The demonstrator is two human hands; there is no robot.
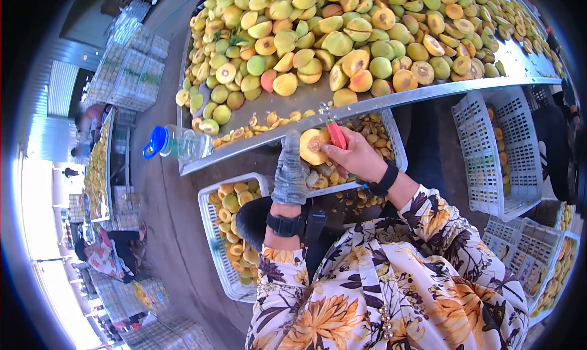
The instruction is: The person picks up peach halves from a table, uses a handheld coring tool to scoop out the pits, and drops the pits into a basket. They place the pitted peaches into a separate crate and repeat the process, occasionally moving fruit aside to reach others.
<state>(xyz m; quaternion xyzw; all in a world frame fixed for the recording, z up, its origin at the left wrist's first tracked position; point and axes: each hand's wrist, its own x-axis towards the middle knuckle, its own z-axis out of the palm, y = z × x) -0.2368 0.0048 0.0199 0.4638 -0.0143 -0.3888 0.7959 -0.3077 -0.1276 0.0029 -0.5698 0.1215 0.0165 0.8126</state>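
The left hand [290, 174], in a grey knitted glove, is raised just below the edge of the metal table [428, 92], its fingers curled round a cut fruit half [313, 145] whose open face with the stone hollow is turned towards the camera. The right hand [358, 158], bare, sits just beside it on the other side of the fruit, fingers closed tight on a red-handled tool [335, 134] that points up and touches the fruit's edge. The tool's working end looks like a small metal tip, though it is too small to make out clearly. Both wrists wear black bands. Beneath the hands stands a white plastic basket [397, 148] holding stones and scraps. A second basket [211, 227] to the left holds fruit halves, and a third [489, 160] stands to the right with only a few pieces along one wall. On the table lies a large heap of green and orange fruit [342, 38], whole and halved, with a row of stones near the rim. A clear bottle [180, 145] with a blue cap lies at the table's left corner.
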